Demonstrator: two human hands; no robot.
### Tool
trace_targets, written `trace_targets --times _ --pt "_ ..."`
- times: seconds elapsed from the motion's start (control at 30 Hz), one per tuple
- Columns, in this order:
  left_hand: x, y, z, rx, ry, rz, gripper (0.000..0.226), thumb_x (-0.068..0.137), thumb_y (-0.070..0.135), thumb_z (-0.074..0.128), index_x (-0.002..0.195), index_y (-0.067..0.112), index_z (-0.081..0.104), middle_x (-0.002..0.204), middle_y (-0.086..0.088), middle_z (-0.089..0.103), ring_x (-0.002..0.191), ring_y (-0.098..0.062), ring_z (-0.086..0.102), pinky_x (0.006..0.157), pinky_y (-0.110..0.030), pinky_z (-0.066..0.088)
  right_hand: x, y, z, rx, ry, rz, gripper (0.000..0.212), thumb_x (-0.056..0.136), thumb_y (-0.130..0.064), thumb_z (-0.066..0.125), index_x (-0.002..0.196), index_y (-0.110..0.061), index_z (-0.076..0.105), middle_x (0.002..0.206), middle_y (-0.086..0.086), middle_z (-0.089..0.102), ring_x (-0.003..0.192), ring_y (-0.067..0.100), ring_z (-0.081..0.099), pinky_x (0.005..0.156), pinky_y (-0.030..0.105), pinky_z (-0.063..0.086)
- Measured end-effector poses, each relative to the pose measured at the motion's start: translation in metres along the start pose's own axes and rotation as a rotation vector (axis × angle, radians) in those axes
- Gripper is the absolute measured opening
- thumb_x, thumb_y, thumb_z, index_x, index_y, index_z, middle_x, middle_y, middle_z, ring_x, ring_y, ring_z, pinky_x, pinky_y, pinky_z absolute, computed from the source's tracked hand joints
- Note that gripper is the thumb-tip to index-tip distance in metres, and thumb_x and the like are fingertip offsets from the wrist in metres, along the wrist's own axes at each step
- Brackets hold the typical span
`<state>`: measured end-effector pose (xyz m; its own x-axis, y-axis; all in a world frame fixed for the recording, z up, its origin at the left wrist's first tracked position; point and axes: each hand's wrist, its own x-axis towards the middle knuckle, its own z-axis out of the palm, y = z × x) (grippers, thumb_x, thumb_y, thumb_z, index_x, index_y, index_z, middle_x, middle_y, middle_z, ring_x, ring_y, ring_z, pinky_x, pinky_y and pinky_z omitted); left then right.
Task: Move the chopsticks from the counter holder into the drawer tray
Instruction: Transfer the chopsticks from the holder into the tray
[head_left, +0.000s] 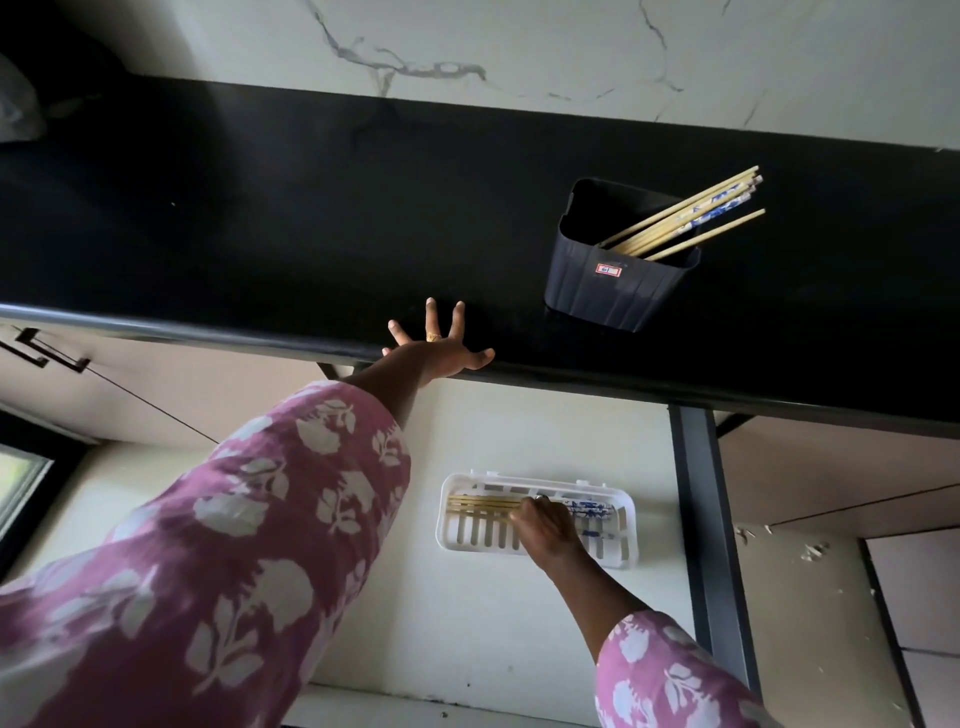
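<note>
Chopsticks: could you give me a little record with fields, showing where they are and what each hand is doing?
holder: black holder standing on the dark counter
chopsticks in holder: several, leaning right, not yet moved
tray: white slotted tray in the open drawer
chopsticks in tray: lying flat along its far side
left hand: fingers spread, resting on the counter edge
right hand: fingers curled on the chopsticks in tray

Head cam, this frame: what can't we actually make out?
All in the head view.
Tray chopsticks: middle hidden by the right hand; count and grip unclear.
Holder chopsticks: lower ends hidden inside the holder; count unclear.
Label on the holder: too small to read.
Pale object, top-left: cut off by the edge, dim.
Left hand: palm faces away; contact with the counter unclear.
</note>
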<state>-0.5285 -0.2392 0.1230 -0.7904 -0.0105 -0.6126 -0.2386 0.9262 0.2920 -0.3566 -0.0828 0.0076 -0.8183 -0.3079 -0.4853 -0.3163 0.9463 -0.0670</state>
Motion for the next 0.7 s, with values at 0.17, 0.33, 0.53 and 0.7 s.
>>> trace_targets --times 0.17,0.33,0.53,0.7 --pt "0.004 -0.004 0.001 -0.129 -0.055 -0.031 0.071 0.085 0.073 0.029 0.146 0.045 0.009 0.159 0.004 -0.004 0.134 -0.054 -0.022 0.108 -0.061 -0.008 0.0 -0.002 -0.003 -0.051 0.03 -0.035 0.029 0.079 0.013 0.048 0.097 0.001 0.067 0.103 0.019 0.066 0.106 0.038 0.058 0.08 0.041 0.05" --pt "0.001 0.002 0.004 -0.031 -0.027 -0.01 0.078 0.083 0.075 0.032 0.146 0.045 -0.002 0.157 0.006 -0.015 0.133 -0.052 -0.026 0.109 -0.061 -0.008 -0.012 0.016 -0.023 -0.074 0.158 -0.026 0.026 0.069 0.008 0.064 0.093 0.0 0.067 0.098 0.015 0.068 0.098 0.03 0.062 0.076 0.033 0.051" --pt "-0.002 -0.009 0.006 0.0 -0.023 -0.029 0.078 0.083 0.074 0.032 0.147 0.043 -0.001 0.158 0.003 -0.013 0.135 -0.051 -0.024 0.109 -0.06 -0.008 -0.028 0.038 -0.061 -0.105 0.474 -0.016 0.035 0.022 -0.001 0.081 0.041 -0.017 0.056 0.041 -0.005 0.053 0.04 0.01 0.054 0.037 0.013 0.038" --pt "-0.005 0.0 0.004 0.033 -0.036 -0.023 0.078 0.083 0.074 0.031 0.147 0.042 -0.002 0.158 0.001 -0.013 0.135 -0.052 -0.022 0.11 -0.06 -0.007 -0.031 0.074 -0.109 -0.014 0.88 0.049 0.02 0.051 0.005 0.067 0.063 -0.011 0.069 0.058 0.003 0.064 0.051 0.021 0.062 0.043 0.021 0.048"
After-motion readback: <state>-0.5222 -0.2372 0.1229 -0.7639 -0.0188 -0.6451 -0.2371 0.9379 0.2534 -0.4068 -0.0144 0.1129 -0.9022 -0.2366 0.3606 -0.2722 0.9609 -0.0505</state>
